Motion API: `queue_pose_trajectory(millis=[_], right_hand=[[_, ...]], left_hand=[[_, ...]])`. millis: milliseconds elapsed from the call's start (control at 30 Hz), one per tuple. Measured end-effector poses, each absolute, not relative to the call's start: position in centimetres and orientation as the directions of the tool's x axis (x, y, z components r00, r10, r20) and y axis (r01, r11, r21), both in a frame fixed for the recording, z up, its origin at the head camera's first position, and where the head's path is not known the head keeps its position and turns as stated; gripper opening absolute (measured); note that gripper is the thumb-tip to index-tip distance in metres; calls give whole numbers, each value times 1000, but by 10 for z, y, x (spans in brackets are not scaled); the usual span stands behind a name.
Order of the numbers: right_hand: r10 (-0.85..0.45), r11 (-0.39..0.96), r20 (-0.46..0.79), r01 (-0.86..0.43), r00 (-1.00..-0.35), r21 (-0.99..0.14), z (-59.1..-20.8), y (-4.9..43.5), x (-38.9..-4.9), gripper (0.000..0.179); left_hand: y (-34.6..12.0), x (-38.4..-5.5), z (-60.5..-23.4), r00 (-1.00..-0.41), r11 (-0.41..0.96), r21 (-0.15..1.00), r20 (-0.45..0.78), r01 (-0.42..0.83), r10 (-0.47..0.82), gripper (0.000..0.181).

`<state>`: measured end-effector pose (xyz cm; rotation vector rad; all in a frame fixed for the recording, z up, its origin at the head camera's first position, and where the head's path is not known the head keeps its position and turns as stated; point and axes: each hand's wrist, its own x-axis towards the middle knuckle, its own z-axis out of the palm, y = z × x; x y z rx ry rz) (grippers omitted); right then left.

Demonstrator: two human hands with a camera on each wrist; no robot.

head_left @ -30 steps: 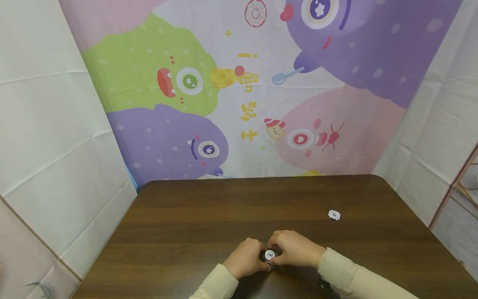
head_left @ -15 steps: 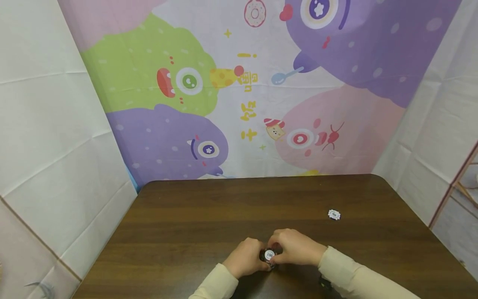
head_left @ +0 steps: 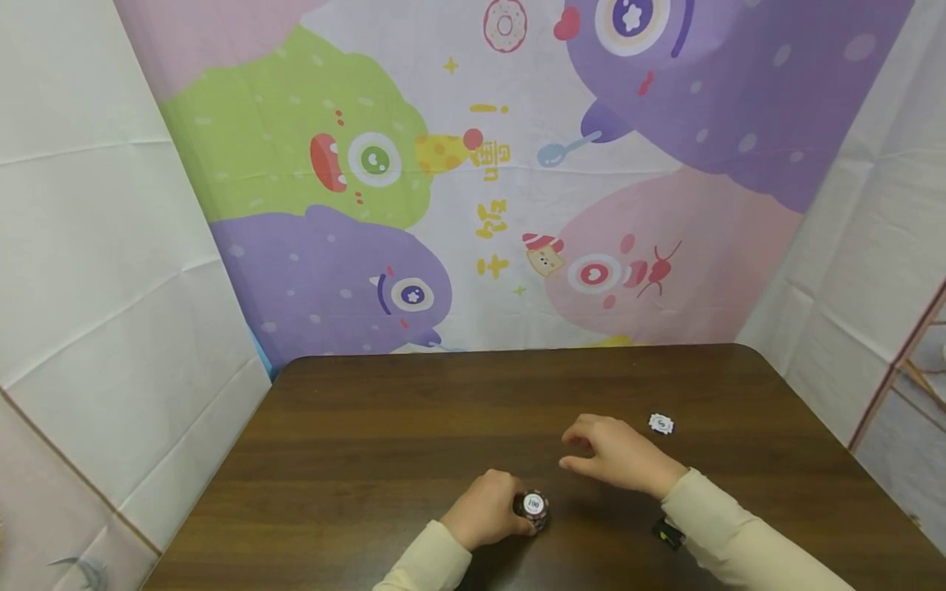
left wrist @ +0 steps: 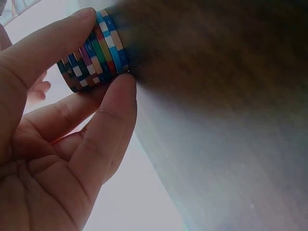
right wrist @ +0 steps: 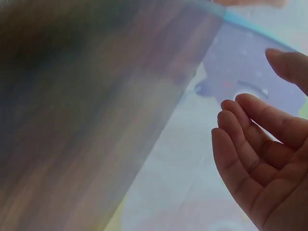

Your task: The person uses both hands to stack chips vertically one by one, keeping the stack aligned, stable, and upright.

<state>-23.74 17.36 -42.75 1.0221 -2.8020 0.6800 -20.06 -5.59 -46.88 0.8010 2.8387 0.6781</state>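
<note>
A stack of poker chips (head_left: 534, 506) stands on the table near its front middle, its top chip marked 100. My left hand (head_left: 485, 510) grips the stack from the left. In the left wrist view the thumb and fingers (left wrist: 120, 98) curl round the multicoloured chips (left wrist: 94, 55), several layers thick. To the right and farther back, my right hand (head_left: 617, 453) is raised over the table, fingers loosely bent and thumb apart. The right wrist view shows nothing between its fingers (right wrist: 231, 149). A single white-and-dark poker chip (head_left: 661, 423) lies flat beyond the right hand.
The dark wooden table (head_left: 369, 427) ends at a back edge against a cartoon-printed cloth (head_left: 510, 312). White cloth panels (head_left: 126, 246) hang at both sides. A small black thing with a yellow-green mark (head_left: 668, 532) shows under the right sleeve (head_left: 709, 509).
My right hand has let go of the chip stack and moved away to the right and back, toward the lone chip. The left hand has stayed on the stack.
</note>
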Motion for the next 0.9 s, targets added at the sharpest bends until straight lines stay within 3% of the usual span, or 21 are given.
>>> queue_pose_trajectory(millis=[333,667,900], right_hand=[[-427,767,303,-518,-852,-377,-422,220,-260,28],[-314,834,165,-355,-935,-422,-433,266,-278,40],[-274,873,128,-302,-953,-383,-445,286,-288,44]], left_hand=[[-56,-202,-470,-862,766,457,5,452,506,29],[-56,-201,-469,-863,766,458,7,452,505,29],[-56,-200,-469,-864,763,467,4,446,503,32]])
